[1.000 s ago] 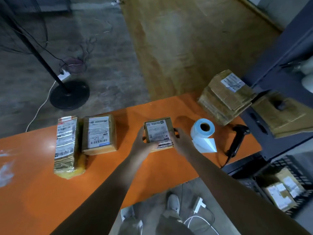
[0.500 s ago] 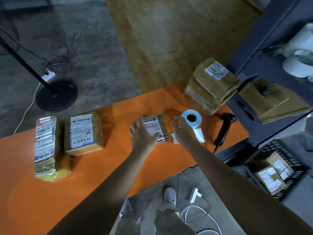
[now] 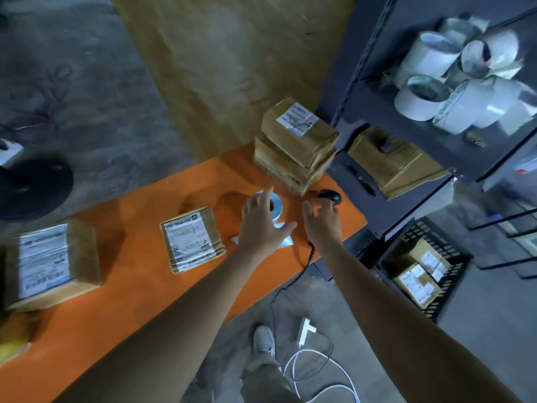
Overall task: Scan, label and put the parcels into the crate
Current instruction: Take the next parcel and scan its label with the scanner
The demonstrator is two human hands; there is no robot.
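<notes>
A small brown parcel (image 3: 192, 238) with a white shipping label lies flat on the orange table (image 3: 136, 289). My left hand (image 3: 261, 225) hovers with fingers spread over the blue label roll (image 3: 276, 204), holding nothing. My right hand (image 3: 321, 225) reaches over the black barcode scanner (image 3: 331, 196), fingers loosely bent, with nothing in its grip. A black crate (image 3: 418, 237) on the floor at the right holds two labelled parcels (image 3: 418, 274). A stack of brown parcels (image 3: 296, 146) stands at the table's far right corner.
A larger labelled parcel (image 3: 49, 263) lies at the table's left end. A dark metal shelf (image 3: 406, 126) with white tape rolls (image 3: 453, 80) stands right of the table. The scanner cable (image 3: 293, 283) hangs off the front edge. A fan base (image 3: 32, 187) sits on the floor.
Both hands let go of the small parcel, which now lies on the table. They moved right, the left over the label roll, the right over the scanner. The view swung right.
</notes>
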